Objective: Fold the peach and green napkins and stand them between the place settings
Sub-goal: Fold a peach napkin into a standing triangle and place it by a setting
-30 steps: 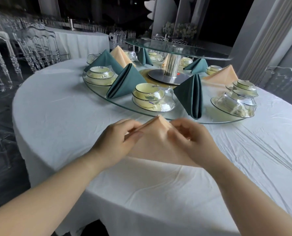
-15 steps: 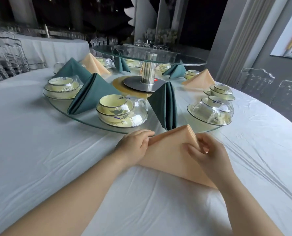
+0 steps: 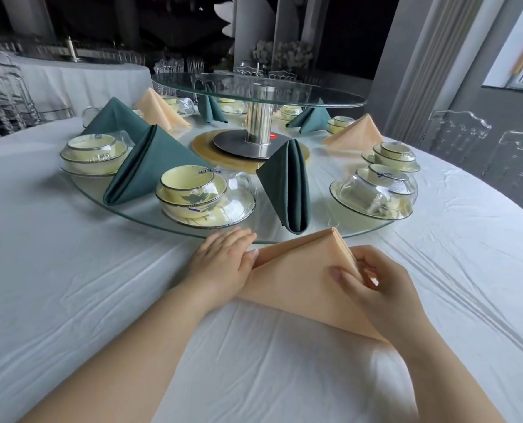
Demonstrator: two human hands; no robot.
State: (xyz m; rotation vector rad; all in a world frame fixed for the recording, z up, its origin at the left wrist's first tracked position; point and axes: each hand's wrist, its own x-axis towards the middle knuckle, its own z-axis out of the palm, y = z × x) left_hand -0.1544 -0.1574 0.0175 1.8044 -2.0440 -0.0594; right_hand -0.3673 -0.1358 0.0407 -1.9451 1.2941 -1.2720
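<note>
A round table (image 3: 71,270) with a white cloth is seen in a big hall. The folded peach napkin (image 3: 297,276) is held on the cloth, just in front of the glass turntable (image 3: 150,212). Its left corner is pressed by the left hand (image 3: 223,264), fingers straight and together. Its right fold is pinched by the right hand (image 3: 385,288). The napkin is probably soft, light and floppy, so it is best held by the folded edges. On the glass, stacked bowls (image 3: 193,193) are kept in clear wrap beside a standing green napkin (image 3: 287,187).

readable text: none in view
near wrapped bowl set (image 3: 193,193): dark print on the film at the rim, plus a small purple strip lower down; both too small to read
right wrapped bowl set (image 3: 376,190): dark mark on the top film, illegible
far-left wrapped bowl set (image 3: 92,151): bluish print on the film, blurred
metal base (image 3: 248,145): small red round mark at its right edge, no characters made out
numbers, brands: none legible
</note>
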